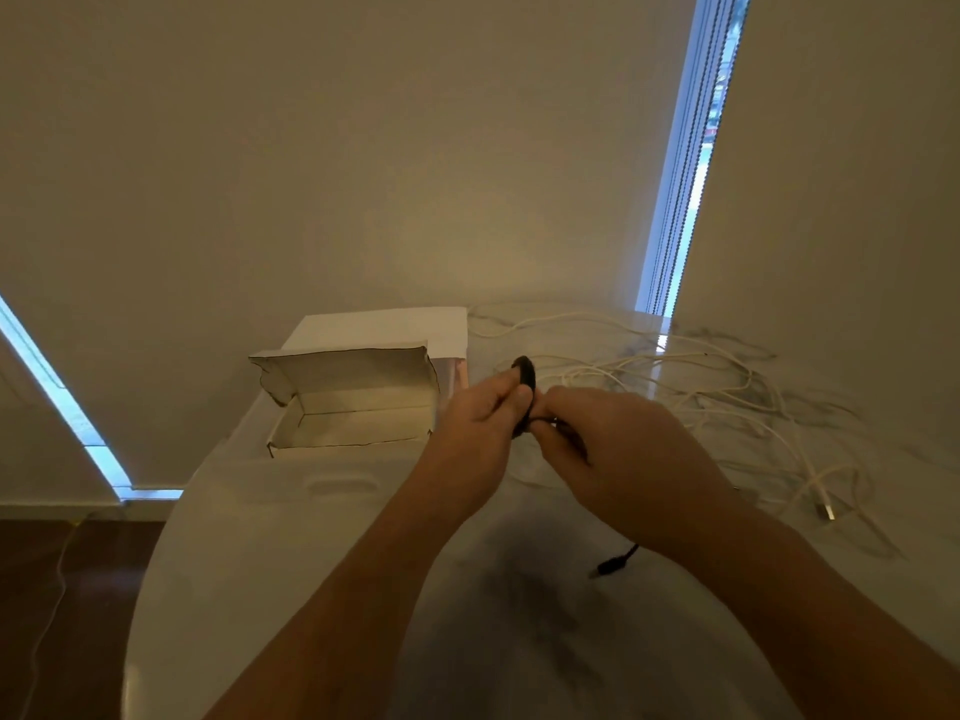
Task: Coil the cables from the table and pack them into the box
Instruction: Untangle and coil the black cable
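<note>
A coiled black cable (524, 374) is held up over the middle of the table. My left hand (480, 433) grips the coil, and my right hand (628, 454) pinches the cable's strand right beside it. The cable's loose black plug end (613, 562) hangs below my right wrist, near the tabletop. The open white cardboard box (291, 441) stands to the left of my hands with its lid (343, 368) raised, and nothing shows inside it. Several white cables (727, 407) lie tangled on the table to the right, one ending in a USB plug (827, 510).
The white marbled table (311, 563) has a rounded left edge with dark wood floor (78, 589) beyond it. A flat white sheet (384, 327) lies behind the box against the wall. A thin cable (57, 589) trails on the floor.
</note>
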A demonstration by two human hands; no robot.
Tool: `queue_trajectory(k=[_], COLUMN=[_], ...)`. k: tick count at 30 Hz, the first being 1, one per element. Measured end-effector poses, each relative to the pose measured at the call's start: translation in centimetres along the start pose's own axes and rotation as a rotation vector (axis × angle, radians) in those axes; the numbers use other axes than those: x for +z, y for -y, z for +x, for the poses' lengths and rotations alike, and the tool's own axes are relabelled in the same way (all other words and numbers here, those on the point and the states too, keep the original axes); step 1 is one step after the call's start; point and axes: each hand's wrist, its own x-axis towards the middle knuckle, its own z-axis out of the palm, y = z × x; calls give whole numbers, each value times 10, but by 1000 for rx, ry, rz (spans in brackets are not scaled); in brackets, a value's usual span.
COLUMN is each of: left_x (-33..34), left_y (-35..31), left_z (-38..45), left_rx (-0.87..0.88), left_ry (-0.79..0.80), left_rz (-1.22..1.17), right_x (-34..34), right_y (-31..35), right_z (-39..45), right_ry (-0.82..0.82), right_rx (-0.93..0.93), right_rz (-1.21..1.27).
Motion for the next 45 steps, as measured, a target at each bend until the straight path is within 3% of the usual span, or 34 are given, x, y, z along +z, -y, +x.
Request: queue_trajectory(k=[11,18,23,27,34,45], left_x=[2,0,-3,-6,-6,-6], left_y=[-5,-6,-1,-3,-1,1], left_z=[-5,-8,-5,-3,-1,3], left_rx=[-122,-3,50,50,44,10], left_ry=[167,250,112,-69,-211,-211], left_rz=[-1,206,252,155,24,-172], right_x=[-12,-9,-12,-19,-10,-4], right_y=[-32,-39,-51,-63,-74,-83], right_z=[7,8,8,6,5,0], right_ry=[-94,-103,-105,-115,-14,89], right_rx=[119,96,122,133,174,379], right_rz=[52,22,20,7,-19,113])
